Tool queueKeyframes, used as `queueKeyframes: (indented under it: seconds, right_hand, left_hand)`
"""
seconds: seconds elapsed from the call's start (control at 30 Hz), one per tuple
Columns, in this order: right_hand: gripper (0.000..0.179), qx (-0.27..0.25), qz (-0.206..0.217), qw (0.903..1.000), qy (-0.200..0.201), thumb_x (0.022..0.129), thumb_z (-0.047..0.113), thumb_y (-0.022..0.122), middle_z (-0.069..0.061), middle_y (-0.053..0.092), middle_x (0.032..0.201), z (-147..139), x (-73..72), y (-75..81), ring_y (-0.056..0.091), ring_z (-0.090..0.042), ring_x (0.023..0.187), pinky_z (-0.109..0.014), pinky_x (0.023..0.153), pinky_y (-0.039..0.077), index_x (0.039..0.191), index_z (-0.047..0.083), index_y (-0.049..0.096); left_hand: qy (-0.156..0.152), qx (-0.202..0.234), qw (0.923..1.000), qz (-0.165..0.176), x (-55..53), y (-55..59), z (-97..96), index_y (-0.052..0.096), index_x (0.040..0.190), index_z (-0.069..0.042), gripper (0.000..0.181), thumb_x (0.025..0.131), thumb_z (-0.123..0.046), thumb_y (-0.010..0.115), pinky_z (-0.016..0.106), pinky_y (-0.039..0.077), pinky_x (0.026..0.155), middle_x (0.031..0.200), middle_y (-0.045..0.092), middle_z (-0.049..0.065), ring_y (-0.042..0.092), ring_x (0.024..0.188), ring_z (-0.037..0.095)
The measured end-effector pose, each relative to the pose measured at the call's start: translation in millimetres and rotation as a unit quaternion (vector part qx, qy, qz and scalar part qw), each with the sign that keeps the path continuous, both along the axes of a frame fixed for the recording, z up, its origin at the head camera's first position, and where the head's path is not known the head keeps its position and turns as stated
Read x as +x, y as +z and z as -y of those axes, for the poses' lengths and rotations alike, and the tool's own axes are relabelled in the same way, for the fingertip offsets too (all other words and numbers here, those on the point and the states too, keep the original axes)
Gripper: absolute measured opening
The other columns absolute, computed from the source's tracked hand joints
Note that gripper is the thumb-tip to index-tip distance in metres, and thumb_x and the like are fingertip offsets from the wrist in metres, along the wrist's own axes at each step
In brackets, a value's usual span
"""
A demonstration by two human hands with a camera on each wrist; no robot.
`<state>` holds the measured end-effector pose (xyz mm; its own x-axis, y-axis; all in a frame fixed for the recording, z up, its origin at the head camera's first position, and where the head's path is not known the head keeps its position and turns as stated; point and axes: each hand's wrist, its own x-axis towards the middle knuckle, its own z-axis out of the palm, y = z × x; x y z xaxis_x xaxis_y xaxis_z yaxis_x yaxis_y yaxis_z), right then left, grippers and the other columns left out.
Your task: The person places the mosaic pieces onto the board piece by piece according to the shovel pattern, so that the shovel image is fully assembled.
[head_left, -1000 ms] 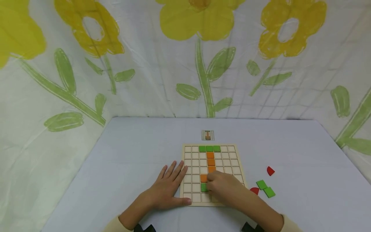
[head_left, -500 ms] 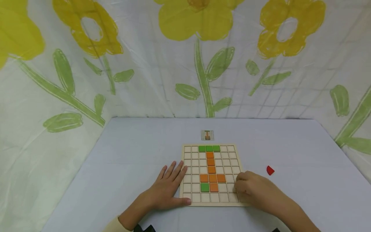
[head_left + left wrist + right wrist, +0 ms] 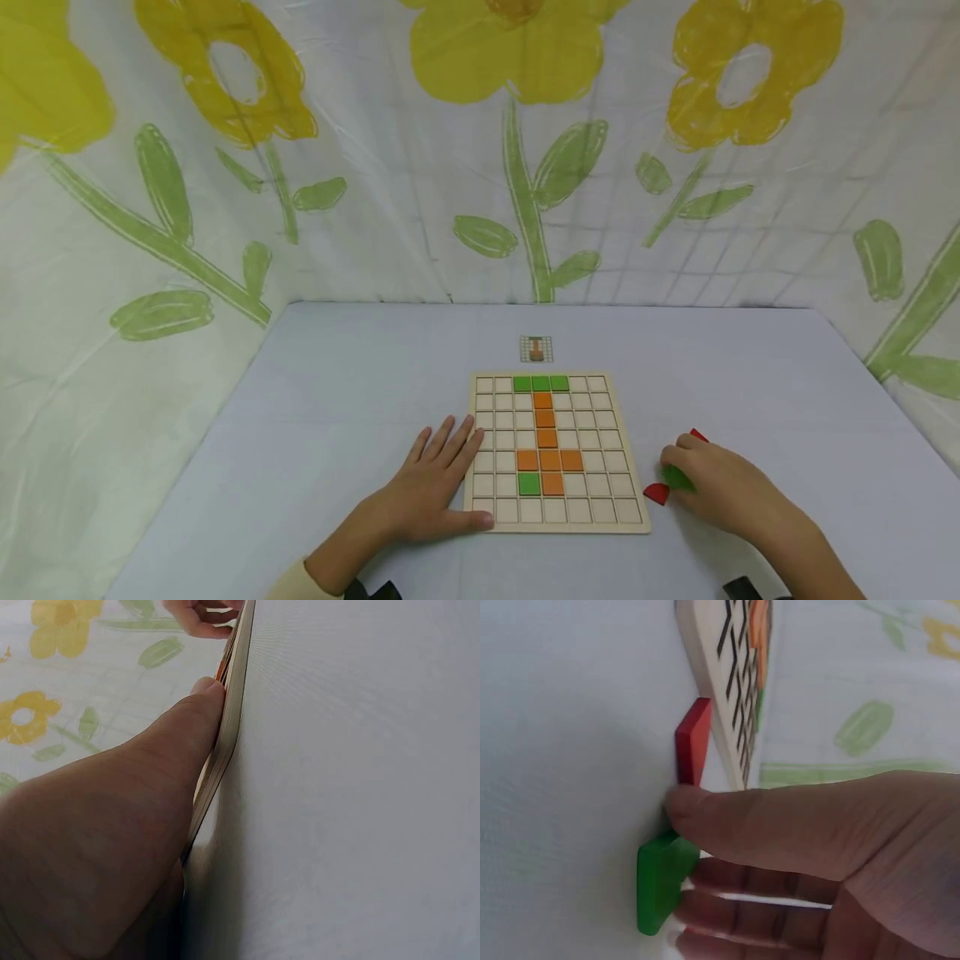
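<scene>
My left hand point(image 3: 431, 492) rests with its fingers spread at the left edge of a wooden grid board point(image 3: 558, 528), thumb on the front left corner. In the left wrist view, the left thumb point(image 3: 172, 735) presses along the board's rim. Right of the board, my right hand point(image 3: 731, 483) has its thumb and curled fingers round a green square tile point(image 3: 677, 477). That tile's exact contact is partly hidden. The right wrist view has a green tile point(image 3: 664, 881) by the fingers, below the thumb. Beside the hand lies a red quarter-round piece point(image 3: 656, 494).
Another red piece point(image 3: 699, 435) shows just behind the right hand. Green tiles point(image 3: 541, 383) and orange tiles point(image 3: 550, 460) sit in the board's squares. A small pattern card point(image 3: 536, 349) lies beyond the board. A flower-printed cloth point(image 3: 390, 208) hangs behind the white table point(image 3: 360, 367).
My right hand has moved right, off the board to the loose green tiles. An orange tile, earlier hidden by it, shows beside the lower green one. My left hand stays put.
</scene>
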<state>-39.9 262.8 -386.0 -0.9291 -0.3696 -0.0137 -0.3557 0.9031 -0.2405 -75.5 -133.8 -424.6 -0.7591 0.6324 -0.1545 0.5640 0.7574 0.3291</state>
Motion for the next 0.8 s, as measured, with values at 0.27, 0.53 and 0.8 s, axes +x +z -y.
queueKeyframes:
  seconds: [0.27, 0.53, 0.8]
  right_hand:
    - [0.028, -0.01, -0.01, 0.9998, 0.016, 0.076, 0.0, 0.082, 0.014, 0.048, 0.079, 2.1, -3.8, -1.9, 0.043, -0.002, 0.067, -0.026, 0.061, 0.045, 0.085, 0.021, 0.067]
    - [0.029, -0.027, -0.013, 0.9992, 0.026, 0.073, -0.007, 0.079, 0.013, 0.054, 0.08, 1.3, -6.8, -2.5, 0.046, -0.002, 0.069, -0.026, 0.062, 0.047, 0.087, 0.017, 0.071]
    - [0.031, -0.031, -0.03, 0.9983, 0.039, 0.071, -0.009, 0.08, 0.013, 0.056, 0.08, 2.6, -8.4, -0.4, 0.051, -0.005, 0.074, -0.028, 0.065, 0.05, 0.085, 0.017, 0.071]
  left_hand:
    - [0.001, -0.003, 1.0, 0.002, 0.7, 1.9, -0.2, 0.01, 0.163, -0.012, 0.109, 0.086, -0.083, 0.043, 0.059, 0.0, 0.117, 0.168, -0.004, 0.006, -0.007, 0.152, 0.032]
    - [0.001, -0.003, 1.0, 0.003, 0.7, 3.7, -0.4, 0.01, 0.162, -0.012, 0.109, 0.086, -0.082, 0.044, 0.059, 0.0, 0.117, 0.168, -0.004, 0.006, -0.006, 0.152, 0.032]
    - [0.0, -0.002, 1.0, 0.001, 0.1, 2.5, 0.0, 0.009, 0.163, -0.012, 0.11, 0.086, -0.082, 0.044, 0.059, 0.0, 0.117, 0.168, -0.005, 0.006, -0.007, 0.152, 0.032]
